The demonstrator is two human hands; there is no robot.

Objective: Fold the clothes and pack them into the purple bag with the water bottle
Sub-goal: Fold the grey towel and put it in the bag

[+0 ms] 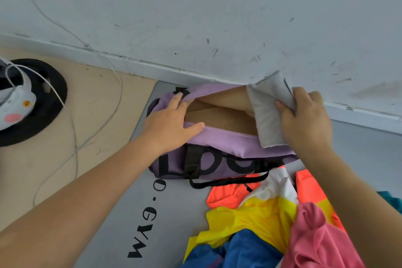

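Packing barely begun. Right hand (pixel 304 115) fingers clamp folded grey garment (pixel 268 113) over purple bag (pixel 217 137) mouth; left hand (pixel 171 119) fingers pinch far rim, spreading it. Unfolded clothes pile (pixel 272 220) nearer than fingers. Water bottle unseen.

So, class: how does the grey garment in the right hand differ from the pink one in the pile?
The grey garment is folded into a neat bundle; the pink garment lies crumpled. The right hand grips the grey one at the mouth of the bag; the pink one rests untouched on the pile. Both are plain, unpatterned cloth.
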